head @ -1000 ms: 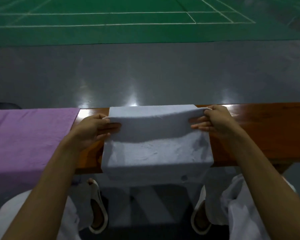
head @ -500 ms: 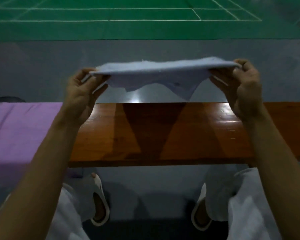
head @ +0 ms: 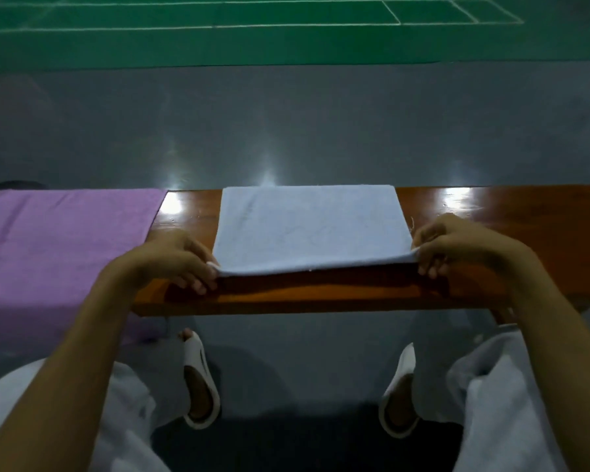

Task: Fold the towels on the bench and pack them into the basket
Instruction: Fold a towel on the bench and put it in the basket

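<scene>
Left hand [head: 171, 258]: pinches the near left corner of the blue towel [head: 310, 226], fingers curled.
Right hand [head: 457, 243]: pinches the near right corner, fingers curled under the edge.
Blue towel: lies folded on the middle of the bench [head: 508, 216], far edge along the bench's far edge, near edge lifted slightly between both grips.
Purple towel [head: 58, 240]: covers the bench's left part, hangs over its near edge, apart from the blue towel.
Bench: glossy brown wood.
Floor [head: 286, 124]: grey, green court [head: 218, 42] beyond.
</scene>
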Available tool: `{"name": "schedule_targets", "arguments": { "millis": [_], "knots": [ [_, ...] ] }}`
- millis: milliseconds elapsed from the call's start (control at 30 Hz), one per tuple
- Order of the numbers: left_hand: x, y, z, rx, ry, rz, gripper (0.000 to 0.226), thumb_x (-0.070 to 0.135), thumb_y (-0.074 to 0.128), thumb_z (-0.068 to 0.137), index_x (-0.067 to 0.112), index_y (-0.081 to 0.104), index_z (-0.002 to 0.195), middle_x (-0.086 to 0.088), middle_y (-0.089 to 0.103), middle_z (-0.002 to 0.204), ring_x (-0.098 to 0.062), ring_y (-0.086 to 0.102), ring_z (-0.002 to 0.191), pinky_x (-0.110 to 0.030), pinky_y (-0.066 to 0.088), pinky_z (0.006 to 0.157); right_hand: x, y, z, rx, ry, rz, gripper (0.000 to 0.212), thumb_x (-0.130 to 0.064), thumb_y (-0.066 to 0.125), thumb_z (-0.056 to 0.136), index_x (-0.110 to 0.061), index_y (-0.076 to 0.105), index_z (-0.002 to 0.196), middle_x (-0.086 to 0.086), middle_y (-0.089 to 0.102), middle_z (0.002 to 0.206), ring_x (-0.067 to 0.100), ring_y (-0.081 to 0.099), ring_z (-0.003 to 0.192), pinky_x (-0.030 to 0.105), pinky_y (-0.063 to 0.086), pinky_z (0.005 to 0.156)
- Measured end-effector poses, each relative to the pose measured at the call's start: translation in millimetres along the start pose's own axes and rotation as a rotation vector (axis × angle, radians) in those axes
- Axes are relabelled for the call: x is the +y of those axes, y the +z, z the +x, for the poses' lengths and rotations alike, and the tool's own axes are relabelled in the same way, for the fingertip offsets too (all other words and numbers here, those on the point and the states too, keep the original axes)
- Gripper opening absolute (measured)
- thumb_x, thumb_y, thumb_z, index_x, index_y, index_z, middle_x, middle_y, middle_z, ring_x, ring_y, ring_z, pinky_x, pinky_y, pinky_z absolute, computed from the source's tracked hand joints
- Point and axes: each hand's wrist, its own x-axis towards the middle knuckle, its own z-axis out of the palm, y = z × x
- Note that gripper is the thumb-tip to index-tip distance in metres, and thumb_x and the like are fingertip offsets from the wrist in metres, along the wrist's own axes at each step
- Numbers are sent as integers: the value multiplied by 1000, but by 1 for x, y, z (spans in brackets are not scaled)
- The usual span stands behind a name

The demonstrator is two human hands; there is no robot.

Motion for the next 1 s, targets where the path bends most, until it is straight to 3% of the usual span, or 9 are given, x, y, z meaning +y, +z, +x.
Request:
{"name": "schedule_targets", "arguments": {
  "millis": [167, 300, 400, 500, 633, 767, 867, 933, 1000],
  "knots": [
    [1, 4, -4, -294, -31, 111, 8, 4, 74, 90, 4, 78, 97, -20, 77, 89, -26, 74, 75, -27, 55, 65, 2, -2, -4, -289, 145, -118, 9, -3, 67, 94, 0, 75, 96, 19, 75, 85, 24, 71, 72, 27, 59, 64],
    [3, 8, -4, -536, -60, 180, 18, 4, 77, 88, -6, 74, 102, -28, 74, 92, -31, 70, 77, -31, 56, 68, 0, -2, -7, -559, 176, -234, 9, -8, 71, 93, 0, 76, 95, 21, 73, 90, 29, 72, 82, 38, 62, 81],
    [8, 9, -6, -605, -36, 241, 20, 15, 80, 88, 4, 79, 104, -22, 74, 89, -29, 68, 75, -28, 55, 66, -1, -4, -9, -600, 144, -262, 14, -21, 77, 90, -9, 80, 98, 17, 73, 91, 26, 68, 80, 40, 61, 83],
    [17, 12, -3, -406, 123, 233, 19, 34, 78, 89, 17, 83, 96, -11, 75, 80, -19, 63, 66, -28, 51, 64, -5, -4, -12, -420, 11, -248, 25, -39, 77, 83, -18, 83, 95, 8, 75, 85, 17, 64, 69, 29, 57, 72],
    [37, 49, 24, 266, 376, -29, 14, 29, 72, 95, 17, 79, 93, 4, 74, 76, -7, 68, 70, -19, 55, 63, -18, 18, 8, 106, -137, -69, 15, -27, 77, 89, -12, 79, 92, 6, 75, 77, 16, 70, 65, 24, 57, 63],
    [55, 90, 57, 619, 584, 98, 12, 24, 65, 100, 22, 72, 110, 6, 69, 108, -5, 62, 95, -23, 55, 84, -45, 73, 39, 647, -388, 31, 3, -12, 73, 90, -13, 75, 93, 1, 74, 85, 15, 73, 76, 35, 64, 74],
    [57, 113, 73, 614, 649, 232, 37, 31, 56, 104, 20, 59, 139, -2, 58, 141, -18, 52, 128, -38, 45, 109, -63, 115, 52, 533, -535, -72, 34, -16, 68, 95, -10, 64, 128, 9, 66, 127, 20, 63, 116, 36, 52, 106],
    [56, 127, 76, 576, 635, 392, 52, 31, 48, 106, 18, 41, 156, -3, 39, 162, -22, 33, 150, -42, 29, 124, -69, 136, 58, 385, -572, -267, 58, -24, 61, 100, -11, 40, 153, 9, 42, 158, 26, 37, 147, 36, 26, 124],
    [53, 132, 78, 536, 569, 545, 60, 33, 36, 108, 19, 19, 163, 0, 14, 171, -21, 8, 159, -45, 12, 129, -67, 147, 63, 373, -572, -448, 65, -30, 46, 106, -15, 18, 163, 3, 17, 170, 23, 9, 158, 39, 7, 128]
  ]
}}
